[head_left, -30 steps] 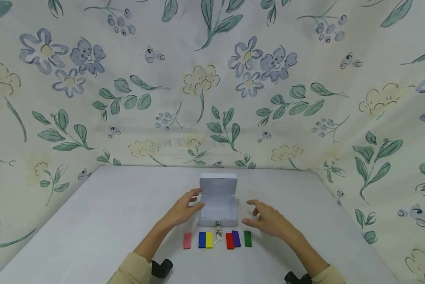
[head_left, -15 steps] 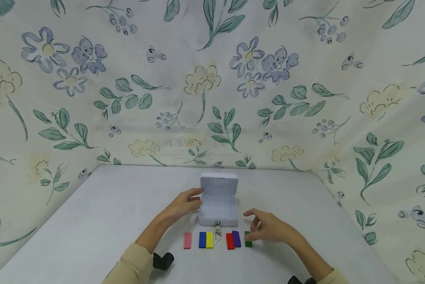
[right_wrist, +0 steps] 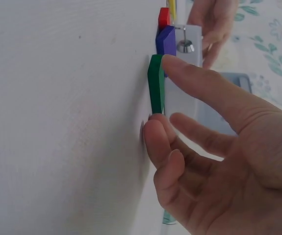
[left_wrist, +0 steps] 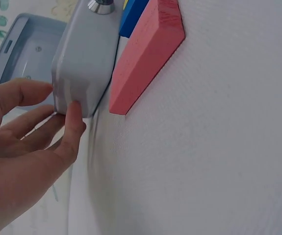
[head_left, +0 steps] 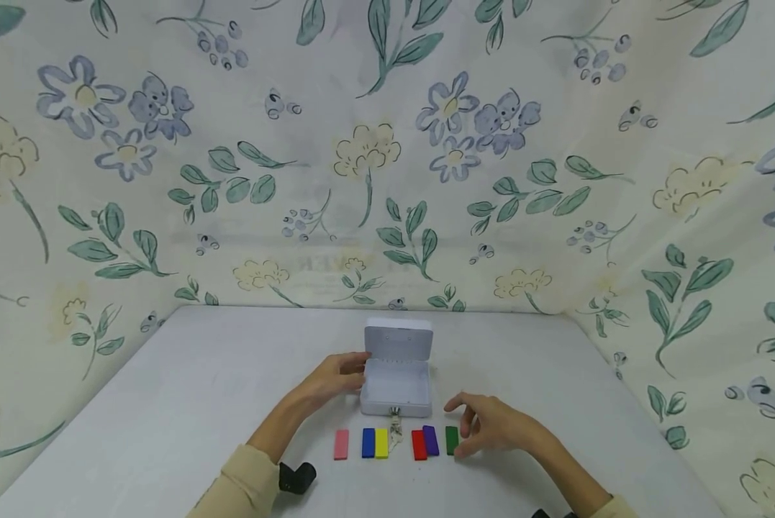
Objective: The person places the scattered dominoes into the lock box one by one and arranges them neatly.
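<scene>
A pale grey metal box [head_left: 396, 410] stands at the middle of the table, its hinged lid [head_left: 399, 344] raised. My left hand [head_left: 337, 374] rests against the box's left side; in the left wrist view the thumb is at the upper rim and fingertips touch the outer wall. Low beside the box, my right hand [head_left: 493, 423] has its thumb on the near end of a green block [right_wrist: 155, 85], with curled fingertips right at the other end. This block lies on the table, rightmost in a row before the box.
The row also has pink [head_left: 340, 444], blue [head_left: 368, 443], yellow [head_left: 381, 444], red [head_left: 419, 445] and purple blocks [head_left: 430, 441]. Keys [head_left: 395, 432] hang from the lock at the box's front. Floral cloth [head_left: 296, 180] surrounds the table at the back and sides.
My right hand has come down and nearer from beside the box to the green block. My left hand has drawn in its thumb against the box's left side.
</scene>
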A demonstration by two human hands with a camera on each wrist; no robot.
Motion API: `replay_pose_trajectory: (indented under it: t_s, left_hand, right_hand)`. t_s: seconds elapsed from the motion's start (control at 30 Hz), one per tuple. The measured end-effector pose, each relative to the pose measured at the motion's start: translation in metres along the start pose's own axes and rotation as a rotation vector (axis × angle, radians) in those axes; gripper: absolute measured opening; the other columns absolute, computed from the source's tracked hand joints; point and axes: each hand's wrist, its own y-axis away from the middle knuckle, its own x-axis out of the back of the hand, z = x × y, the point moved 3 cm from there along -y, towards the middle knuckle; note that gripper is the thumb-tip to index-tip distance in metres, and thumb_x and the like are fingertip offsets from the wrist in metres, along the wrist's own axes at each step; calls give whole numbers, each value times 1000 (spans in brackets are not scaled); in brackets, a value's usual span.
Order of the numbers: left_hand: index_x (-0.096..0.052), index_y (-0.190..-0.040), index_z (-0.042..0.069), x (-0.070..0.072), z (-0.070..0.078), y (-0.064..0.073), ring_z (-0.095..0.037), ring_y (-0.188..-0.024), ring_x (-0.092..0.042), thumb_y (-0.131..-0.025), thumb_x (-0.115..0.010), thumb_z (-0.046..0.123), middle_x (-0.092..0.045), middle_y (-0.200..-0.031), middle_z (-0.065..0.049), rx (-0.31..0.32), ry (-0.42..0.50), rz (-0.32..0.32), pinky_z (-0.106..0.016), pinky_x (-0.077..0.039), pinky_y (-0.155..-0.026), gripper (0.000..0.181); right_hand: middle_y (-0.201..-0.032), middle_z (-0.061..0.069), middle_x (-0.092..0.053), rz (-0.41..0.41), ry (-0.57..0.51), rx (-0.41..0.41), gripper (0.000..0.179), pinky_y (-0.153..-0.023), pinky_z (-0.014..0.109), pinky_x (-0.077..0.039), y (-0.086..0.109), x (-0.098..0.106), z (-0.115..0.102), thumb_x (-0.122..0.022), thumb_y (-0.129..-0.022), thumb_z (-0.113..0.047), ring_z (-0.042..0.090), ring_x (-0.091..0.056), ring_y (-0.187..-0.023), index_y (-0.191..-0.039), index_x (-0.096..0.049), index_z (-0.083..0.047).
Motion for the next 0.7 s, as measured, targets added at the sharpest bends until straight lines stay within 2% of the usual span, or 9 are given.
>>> replay_pose_trajectory:
  t_s: [0.2,0.4,0.57,0.7]
  left_hand:
    - [-49,-144,9,-1,-1,0,-37,-136,-47,-91,-61,10,-47,-149,-16,11,39,11,-50,-47,-106,54]
    - [-50,-142,5,-1,0,-1,-39,-135,-47,-90,-62,6,-48,-148,-19,-9,42,32,-47,-51,-102,54]
    - [-50,-142,3,-2,0,-4,-40,-139,-43,-89,-60,5,-48,-149,-18,-37,3,40,-54,-41,-111,53]
    - [-52,-140,2,-3,-1,-6,-40,-138,-44,-91,-58,4,-48,-148,-18,-57,-19,57,-56,-36,-114,50]
  right_hand:
    - [-85,3,-61,5,25,11,59,-63,24,-47,-1,-2,-1,-86,-72,-18,17,-57,-76,-124,-58,-8]
    - [-84,3,-61,6,35,23,57,-62,22,-46,-2,-2,0,-86,-72,-17,16,-56,-75,-122,-59,-8]
    - [-84,3,-60,4,39,45,56,-61,22,-45,-2,-1,-2,-86,-73,-17,15,-55,-74,-121,-60,-7]
    - [-84,3,-61,1,40,55,55,-61,21,-45,-2,-2,-2,-86,-73,-17,14,-55,-74,-120,-61,-8]
